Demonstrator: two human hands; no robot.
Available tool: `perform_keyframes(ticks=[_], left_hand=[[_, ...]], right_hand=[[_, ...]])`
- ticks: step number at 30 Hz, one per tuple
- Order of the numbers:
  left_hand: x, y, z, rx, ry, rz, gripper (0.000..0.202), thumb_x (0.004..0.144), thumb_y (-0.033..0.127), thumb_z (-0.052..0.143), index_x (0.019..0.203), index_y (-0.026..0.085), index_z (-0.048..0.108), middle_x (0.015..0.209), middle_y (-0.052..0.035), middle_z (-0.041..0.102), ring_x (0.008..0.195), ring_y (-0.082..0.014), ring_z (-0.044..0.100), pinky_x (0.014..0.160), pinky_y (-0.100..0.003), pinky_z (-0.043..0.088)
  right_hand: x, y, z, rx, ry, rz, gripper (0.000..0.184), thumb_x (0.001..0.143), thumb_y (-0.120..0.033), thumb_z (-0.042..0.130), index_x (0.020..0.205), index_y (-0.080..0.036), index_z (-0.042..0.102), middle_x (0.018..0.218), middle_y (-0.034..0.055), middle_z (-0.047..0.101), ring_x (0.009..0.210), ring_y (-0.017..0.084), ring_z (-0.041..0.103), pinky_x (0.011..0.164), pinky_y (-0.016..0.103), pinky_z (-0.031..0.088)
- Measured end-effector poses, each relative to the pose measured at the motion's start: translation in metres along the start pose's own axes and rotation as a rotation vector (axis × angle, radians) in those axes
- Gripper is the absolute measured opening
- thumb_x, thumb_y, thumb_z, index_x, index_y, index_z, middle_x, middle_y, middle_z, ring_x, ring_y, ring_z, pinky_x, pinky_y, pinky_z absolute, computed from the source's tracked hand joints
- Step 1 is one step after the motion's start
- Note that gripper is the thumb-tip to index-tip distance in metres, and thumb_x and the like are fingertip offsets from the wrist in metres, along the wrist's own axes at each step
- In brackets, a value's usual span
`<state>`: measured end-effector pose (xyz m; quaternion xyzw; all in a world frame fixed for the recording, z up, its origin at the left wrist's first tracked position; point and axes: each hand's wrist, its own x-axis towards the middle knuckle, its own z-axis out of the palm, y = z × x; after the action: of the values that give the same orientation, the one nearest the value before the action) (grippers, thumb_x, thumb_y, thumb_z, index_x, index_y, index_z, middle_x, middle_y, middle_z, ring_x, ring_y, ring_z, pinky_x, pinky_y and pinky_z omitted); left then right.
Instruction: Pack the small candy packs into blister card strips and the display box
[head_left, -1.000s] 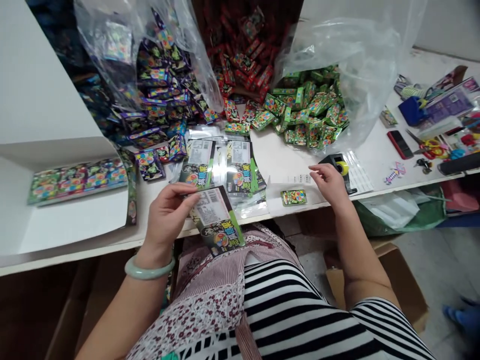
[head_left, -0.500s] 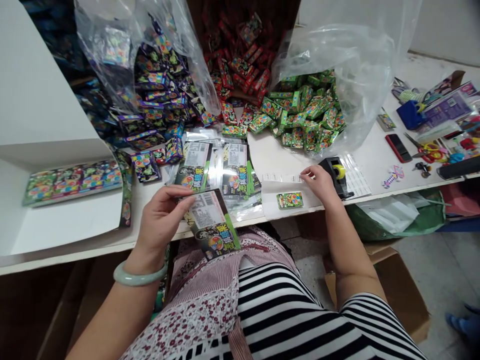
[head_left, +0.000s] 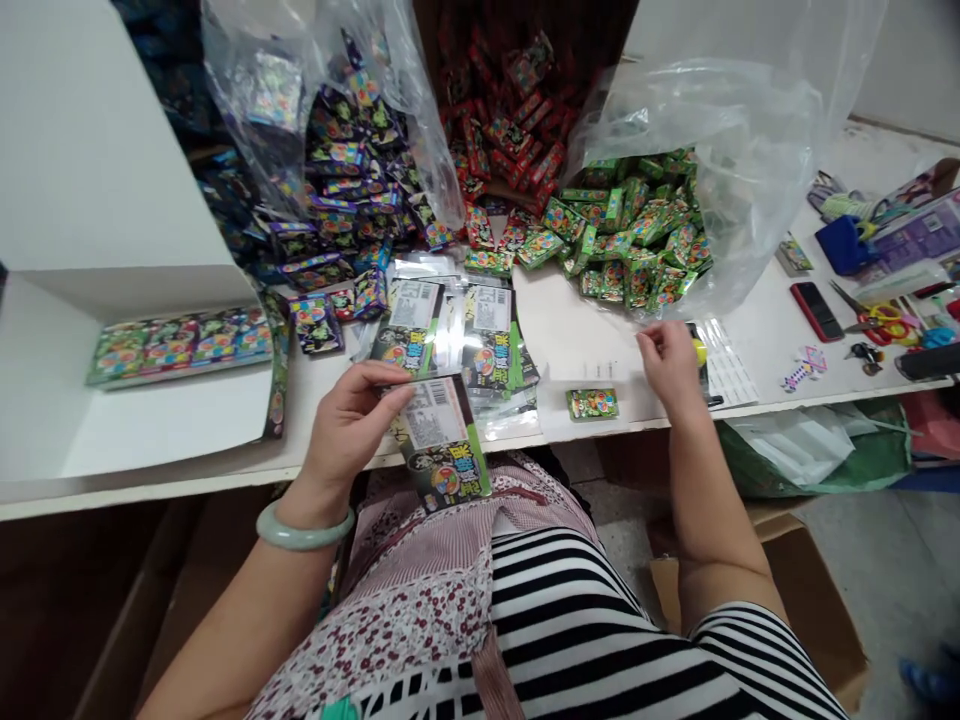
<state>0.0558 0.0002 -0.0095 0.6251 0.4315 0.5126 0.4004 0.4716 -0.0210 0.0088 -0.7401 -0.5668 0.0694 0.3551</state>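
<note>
the left hand pinches a printed pouch over the table edge, while the right hand, fingers pinched at the tape dispenser, should pull gently and straight.

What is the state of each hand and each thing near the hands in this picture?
Left hand: shut on printed pouch.
Printed pouch: held, tilted, above the table edge.
Right hand: fingers pinched at tape dispenser.
Small green pack: lying flat, untouched.
White box: open.
</note>
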Motion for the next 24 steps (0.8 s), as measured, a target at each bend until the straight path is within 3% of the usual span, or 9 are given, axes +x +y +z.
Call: perform_keyframes(ticks=[2,4,6,9,11,16,24], left_hand=[[-0.001,0.004,0.003,0.013,-0.022,0.013,0.014,0.082,0.030,0.075,0.088,0.020,0.068,0.087,-0.0018,0.067,0.085,-0.0139,0.063,0.080,-0.029,0.052],[-0.001,0.008,0.007,0.024,-0.044,0.029,0.015,0.084,0.032,0.073,0.087,0.020,0.066,0.086,-0.0016,0.066,0.084,-0.0139,0.062,0.082,-0.030,0.051],[-0.002,0.010,0.011,0.024,-0.076,0.048,0.016,0.086,0.034,0.070,0.088,0.020,0.064,0.085,-0.0014,0.065,0.082,-0.0135,0.061,0.080,-0.029,0.050],[-0.004,0.015,0.012,0.035,-0.101,0.088,0.014,0.090,0.033,0.066,0.089,0.020,0.062,0.085,-0.0010,0.063,0.080,-0.0134,0.059,0.077,-0.029,0.048],[-0.006,0.019,0.012,0.046,-0.103,0.097,0.012,0.092,0.032,0.063,0.091,0.020,0.061,0.085,-0.0012,0.062,0.080,-0.0137,0.058,0.076,-0.029,0.048],[-0.010,0.022,0.009,0.048,-0.108,0.085,0.010,0.094,0.028,0.057,0.092,0.020,0.060,0.086,-0.0021,0.061,0.082,-0.0152,0.058,0.076,-0.030,0.048],[-0.006,0.019,0.006,-0.007,-0.103,0.098,0.019,0.099,0.036,0.051,0.088,0.021,0.057,0.082,-0.0006,0.059,0.077,-0.0137,0.055,0.073,-0.030,0.047]], right_hand=[[-0.001,-0.028,-0.008,0.190,-0.027,-0.049,0.010,0.084,-0.033,0.059,0.082,-0.024,0.056,0.081,0.0031,0.061,0.078,0.021,0.057,0.077,0.037,0.048],[-0.004,-0.070,-0.012,0.427,-0.220,-0.112,0.012,0.086,-0.036,0.062,0.084,-0.025,0.059,0.079,0.0013,0.060,0.075,0.018,0.057,0.075,0.035,0.048],[-0.010,-0.117,-0.008,0.573,-0.454,-0.245,0.015,0.087,-0.039,0.065,0.082,-0.025,0.061,0.087,0.0029,0.062,0.084,0.019,0.060,0.082,0.035,0.049],[-0.017,-0.176,0.012,0.624,-0.727,-0.393,0.020,0.085,-0.041,0.069,0.076,-0.023,0.064,0.095,0.0046,0.065,0.094,0.020,0.061,0.091,0.038,0.047],[-0.019,-0.199,0.033,0.598,-0.825,-0.417,0.023,0.083,-0.043,0.070,0.074,-0.022,0.065,0.093,0.0050,0.066,0.092,0.020,0.062,0.089,0.038,0.047],[-0.017,-0.210,0.071,0.479,-0.879,-0.297,0.036,0.077,-0.055,0.072,0.072,-0.020,0.063,0.086,0.0057,0.067,0.083,0.020,0.059,0.078,0.037,0.046],[-0.015,-0.216,0.087,0.420,-0.976,-0.100,0.048,0.069,-0.065,0.075,0.073,-0.019,0.063,0.068,0.0018,0.059,0.065,0.015,0.049,0.061,0.031,0.039]])
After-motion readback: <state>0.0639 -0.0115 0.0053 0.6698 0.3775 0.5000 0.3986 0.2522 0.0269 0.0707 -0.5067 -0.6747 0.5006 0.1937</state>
